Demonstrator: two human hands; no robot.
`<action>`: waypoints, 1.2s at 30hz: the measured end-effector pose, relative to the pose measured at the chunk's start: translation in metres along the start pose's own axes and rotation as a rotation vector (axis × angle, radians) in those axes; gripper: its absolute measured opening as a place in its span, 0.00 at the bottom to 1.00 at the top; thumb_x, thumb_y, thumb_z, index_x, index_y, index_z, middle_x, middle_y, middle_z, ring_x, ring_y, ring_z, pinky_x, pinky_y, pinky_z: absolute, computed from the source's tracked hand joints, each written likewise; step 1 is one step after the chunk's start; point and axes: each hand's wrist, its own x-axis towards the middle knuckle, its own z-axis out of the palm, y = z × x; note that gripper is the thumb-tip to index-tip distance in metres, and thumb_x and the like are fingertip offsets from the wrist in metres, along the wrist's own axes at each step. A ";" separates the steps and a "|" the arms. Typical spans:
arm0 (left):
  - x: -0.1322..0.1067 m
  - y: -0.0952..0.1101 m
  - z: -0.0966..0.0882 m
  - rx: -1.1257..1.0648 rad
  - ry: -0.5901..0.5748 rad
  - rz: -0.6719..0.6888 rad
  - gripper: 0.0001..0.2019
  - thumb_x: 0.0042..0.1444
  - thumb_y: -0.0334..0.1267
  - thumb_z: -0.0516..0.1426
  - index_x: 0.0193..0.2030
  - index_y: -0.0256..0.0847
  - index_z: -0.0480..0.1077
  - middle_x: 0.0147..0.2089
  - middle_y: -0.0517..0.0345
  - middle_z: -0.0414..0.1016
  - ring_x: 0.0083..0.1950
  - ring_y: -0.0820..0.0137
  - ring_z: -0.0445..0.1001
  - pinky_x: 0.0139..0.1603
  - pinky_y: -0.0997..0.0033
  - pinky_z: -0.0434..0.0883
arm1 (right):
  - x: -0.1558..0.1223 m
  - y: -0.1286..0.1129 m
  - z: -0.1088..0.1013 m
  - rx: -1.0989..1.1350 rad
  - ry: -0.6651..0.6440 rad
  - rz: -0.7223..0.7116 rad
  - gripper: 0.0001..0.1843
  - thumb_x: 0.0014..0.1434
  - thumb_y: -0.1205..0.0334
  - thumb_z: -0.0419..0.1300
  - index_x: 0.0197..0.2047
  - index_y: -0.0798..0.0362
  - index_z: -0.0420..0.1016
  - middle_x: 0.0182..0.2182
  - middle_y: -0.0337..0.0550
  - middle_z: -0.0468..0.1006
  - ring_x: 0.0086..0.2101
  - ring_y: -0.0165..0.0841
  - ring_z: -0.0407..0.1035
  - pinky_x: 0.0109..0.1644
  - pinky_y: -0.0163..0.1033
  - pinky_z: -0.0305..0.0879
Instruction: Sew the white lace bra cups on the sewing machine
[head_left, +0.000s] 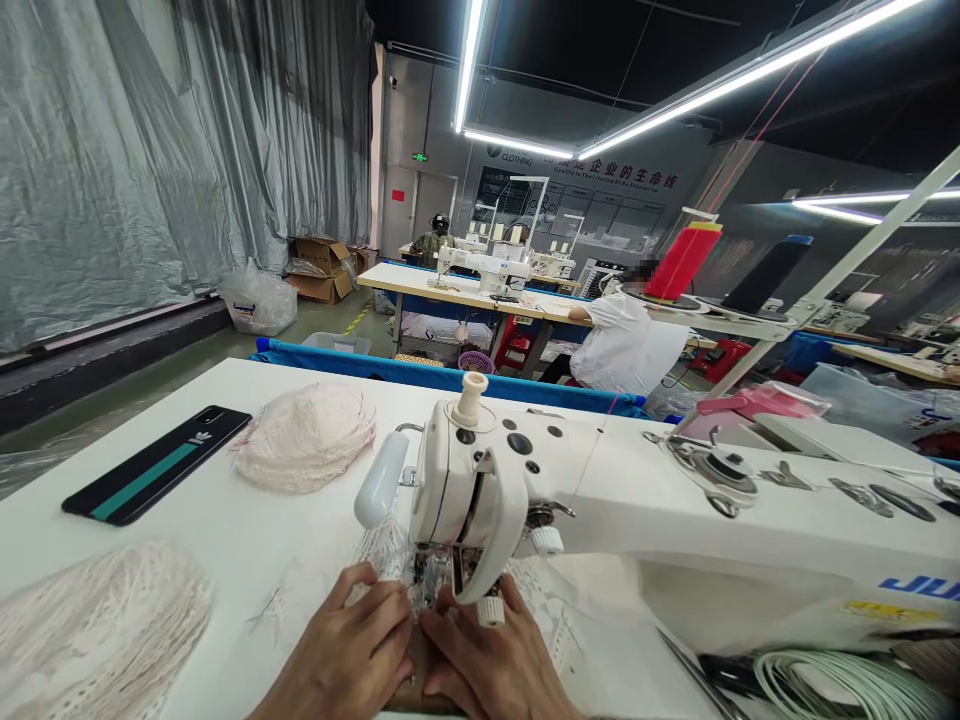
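A white sewing machine stands in front of me, its needle and presser foot partly hidden by the head and my fingers. White lace lies under the presser foot and shows on both sides of it. My left hand is closed, with bent fingers on the lace just left of the foot. On the right, my right hand is also closed on the lace, its fingertips close to the foot and partly behind the machine head. A round stack of pale lace pieces and a larger lace bundle lie to the left.
A dark phone with a green stripe lies on the white table. Red and black thread cones stand at upper right. Metal tweezers and a pale green coil lie at lower right. A person in white sits ahead.
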 end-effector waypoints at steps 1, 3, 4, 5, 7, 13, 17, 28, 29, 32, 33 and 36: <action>0.000 0.000 0.000 -0.004 -0.006 -0.007 0.09 0.65 0.30 0.49 0.37 0.39 0.70 0.36 0.61 0.76 0.41 0.72 0.73 0.49 0.64 0.59 | 0.000 0.000 0.000 -0.004 0.002 -0.001 0.22 0.68 0.46 0.44 0.45 0.52 0.72 0.36 0.44 0.77 0.35 0.36 0.70 0.39 0.42 0.57; 0.001 0.000 0.000 -0.001 -0.016 -0.011 0.07 0.64 0.29 0.50 0.39 0.38 0.70 0.37 0.60 0.75 0.41 0.71 0.73 0.50 0.63 0.59 | 0.001 -0.001 0.001 -0.016 -0.002 0.003 0.23 0.68 0.47 0.43 0.46 0.53 0.72 0.37 0.44 0.77 0.35 0.36 0.70 0.39 0.43 0.57; 0.002 -0.001 0.000 0.007 -0.018 -0.013 0.07 0.63 0.28 0.50 0.40 0.38 0.70 0.37 0.60 0.75 0.41 0.71 0.73 0.50 0.63 0.59 | 0.001 -0.001 0.002 -0.022 -0.006 0.009 0.23 0.68 0.46 0.43 0.46 0.52 0.72 0.37 0.45 0.77 0.35 0.37 0.70 0.39 0.43 0.56; 0.002 -0.001 -0.001 0.018 -0.029 -0.016 0.07 0.63 0.28 0.50 0.40 0.37 0.69 0.37 0.60 0.75 0.41 0.71 0.73 0.49 0.63 0.59 | 0.002 -0.001 0.003 -0.030 -0.005 0.010 0.24 0.68 0.46 0.42 0.46 0.52 0.72 0.36 0.45 0.77 0.35 0.37 0.70 0.39 0.43 0.56; 0.004 -0.004 -0.002 0.050 -0.044 -0.023 0.09 0.63 0.26 0.49 0.40 0.37 0.69 0.37 0.60 0.74 0.41 0.70 0.73 0.48 0.63 0.59 | 0.001 -0.001 0.004 -0.052 -0.001 0.000 0.25 0.68 0.45 0.42 0.45 0.52 0.72 0.35 0.45 0.77 0.34 0.37 0.70 0.37 0.42 0.56; 0.007 -0.009 -0.005 0.126 -0.098 -0.064 0.07 0.64 0.29 0.48 0.40 0.40 0.66 0.42 0.59 0.74 0.46 0.68 0.71 0.51 0.61 0.59 | -0.013 0.006 -0.008 -0.250 -0.055 0.012 0.18 0.64 0.45 0.51 0.38 0.51 0.71 0.26 0.43 0.73 0.27 0.37 0.66 0.27 0.40 0.54; 0.010 -0.012 -0.002 0.185 -0.125 -0.067 0.05 0.62 0.30 0.49 0.38 0.40 0.64 0.40 0.58 0.73 0.42 0.67 0.72 0.48 0.61 0.62 | -0.029 0.018 -0.024 -0.388 -0.214 0.111 0.13 0.63 0.53 0.56 0.29 0.50 0.66 0.25 0.41 0.72 0.23 0.34 0.64 0.21 0.38 0.48; -0.022 0.020 -0.025 -0.121 -0.148 -0.352 0.29 0.54 0.25 0.50 0.62 0.47 0.53 0.43 0.54 0.74 0.34 0.69 0.74 0.27 0.77 0.72 | -0.002 -0.011 -0.043 0.364 -0.126 0.081 0.33 0.57 0.38 0.57 0.56 0.53 0.62 0.43 0.51 0.77 0.42 0.42 0.72 0.41 0.40 0.68; -0.024 0.024 -0.026 -0.328 -0.164 -0.442 0.28 0.57 0.26 0.48 0.64 0.47 0.50 0.42 0.55 0.74 0.30 0.72 0.74 0.25 0.80 0.70 | 0.000 -0.012 -0.043 0.542 -0.172 0.112 0.32 0.58 0.39 0.56 0.57 0.52 0.61 0.42 0.49 0.77 0.41 0.40 0.73 0.40 0.39 0.69; -0.027 0.028 -0.028 -0.741 -0.188 -0.672 0.23 0.61 0.25 0.43 0.63 0.44 0.48 0.37 0.59 0.70 0.24 0.78 0.70 0.22 0.83 0.69 | 0.001 -0.010 -0.043 0.846 -0.352 0.348 0.16 0.64 0.51 0.55 0.51 0.50 0.64 0.31 0.38 0.77 0.30 0.32 0.73 0.28 0.32 0.66; -0.026 0.026 -0.030 -0.770 -0.193 -0.706 0.22 0.61 0.25 0.43 0.61 0.43 0.50 0.35 0.60 0.69 0.24 0.78 0.70 0.23 0.82 0.69 | 0.002 -0.008 -0.043 0.796 -0.367 0.437 0.11 0.64 0.56 0.54 0.48 0.50 0.64 0.29 0.37 0.76 0.27 0.31 0.71 0.26 0.31 0.64; -0.022 0.021 -0.040 -0.569 -0.261 -0.674 0.23 0.61 0.27 0.46 0.62 0.45 0.52 0.38 0.59 0.70 0.31 0.74 0.74 0.28 0.78 0.73 | 0.002 -0.002 -0.041 0.316 -0.226 0.520 0.07 0.61 0.67 0.54 0.44 0.52 0.67 0.31 0.41 0.75 0.28 0.34 0.69 0.29 0.36 0.63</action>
